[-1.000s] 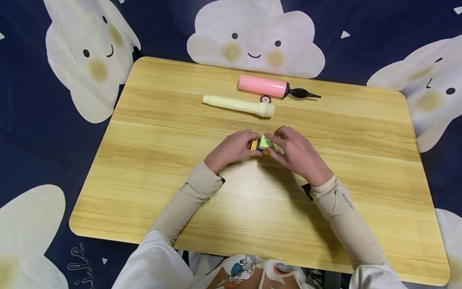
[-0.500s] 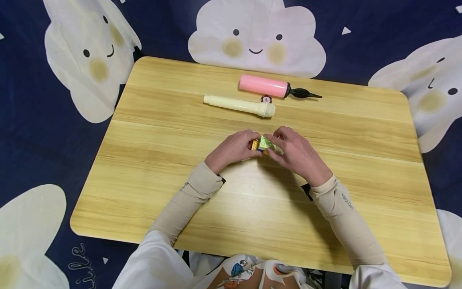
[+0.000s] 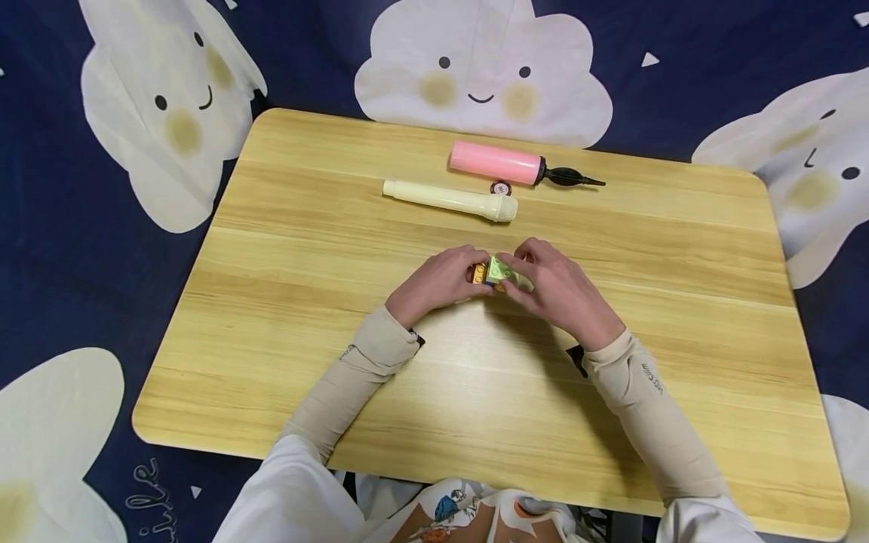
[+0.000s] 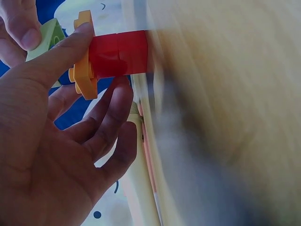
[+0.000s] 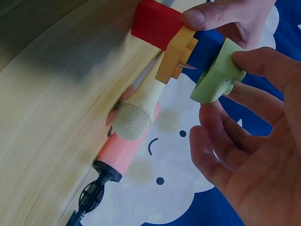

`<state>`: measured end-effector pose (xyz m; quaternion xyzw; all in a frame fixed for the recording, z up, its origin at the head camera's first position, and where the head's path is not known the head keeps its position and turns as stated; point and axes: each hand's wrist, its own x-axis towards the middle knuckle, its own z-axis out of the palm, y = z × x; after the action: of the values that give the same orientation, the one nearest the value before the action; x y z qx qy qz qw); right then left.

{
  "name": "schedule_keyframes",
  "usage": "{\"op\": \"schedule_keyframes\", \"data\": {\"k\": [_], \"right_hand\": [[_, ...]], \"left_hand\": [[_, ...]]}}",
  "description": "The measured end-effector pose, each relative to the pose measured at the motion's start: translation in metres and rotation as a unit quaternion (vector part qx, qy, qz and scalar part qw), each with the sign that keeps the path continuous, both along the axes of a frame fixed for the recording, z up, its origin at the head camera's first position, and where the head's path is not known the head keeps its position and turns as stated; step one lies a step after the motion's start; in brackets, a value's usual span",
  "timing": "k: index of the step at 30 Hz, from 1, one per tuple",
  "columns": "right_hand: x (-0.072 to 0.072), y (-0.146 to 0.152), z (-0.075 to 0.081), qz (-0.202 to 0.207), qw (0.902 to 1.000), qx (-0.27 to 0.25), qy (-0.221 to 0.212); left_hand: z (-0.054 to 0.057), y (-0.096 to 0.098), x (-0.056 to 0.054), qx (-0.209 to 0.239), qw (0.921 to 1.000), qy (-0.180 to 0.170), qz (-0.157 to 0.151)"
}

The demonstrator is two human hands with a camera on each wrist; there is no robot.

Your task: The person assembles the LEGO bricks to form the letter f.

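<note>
A small stack of toy building bricks stands between the two hands in the middle of the table. Red bricks (image 4: 120, 54) form its lower end, close to the tabletop. Above them is a wider orange brick (image 4: 84, 77), then a blue brick (image 5: 206, 49). A light green brick (image 5: 218, 73) with slanted sides sits at the top, slightly tilted in the right wrist view. My left hand (image 3: 441, 279) grips the stack around the orange and blue bricks. My right hand (image 3: 563, 290) pinches the green brick between thumb and fingers. Fingers partly hide the blue brick.
Beyond the hands lies a cream toy microphone (image 3: 448, 199) on the wooden table (image 3: 305, 249). Behind it are a pink hand pump (image 3: 495, 162) with a black nozzle and a small round dark token (image 3: 500, 188). A dark blue cloud-print cloth (image 3: 305, 53) surrounds the table.
Both hands keep their hold and place. The green brick appears to shift very slightly against the blue one, which shows less from above than a second ago.
</note>
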<state>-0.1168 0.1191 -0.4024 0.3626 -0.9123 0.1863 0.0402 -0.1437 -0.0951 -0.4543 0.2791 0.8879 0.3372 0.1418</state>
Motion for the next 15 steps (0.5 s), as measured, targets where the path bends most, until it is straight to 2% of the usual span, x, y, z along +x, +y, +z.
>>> {"op": "schedule_keyframes", "data": {"k": [7, 15], "right_hand": [[0.0000, 0.0003, -0.0011, 0.001, 1.0000, -0.006, 0.001], [0.0004, -0.0001, -0.0012, -0.005, 1.0000, -0.004, -0.006]], "left_hand": [[-0.0007, 0.0012, 0.0001, -0.001, 1.0000, -0.008, 0.001], [-0.0005, 0.0012, 0.0014, 0.001, 1.0000, -0.002, 0.004]]}}
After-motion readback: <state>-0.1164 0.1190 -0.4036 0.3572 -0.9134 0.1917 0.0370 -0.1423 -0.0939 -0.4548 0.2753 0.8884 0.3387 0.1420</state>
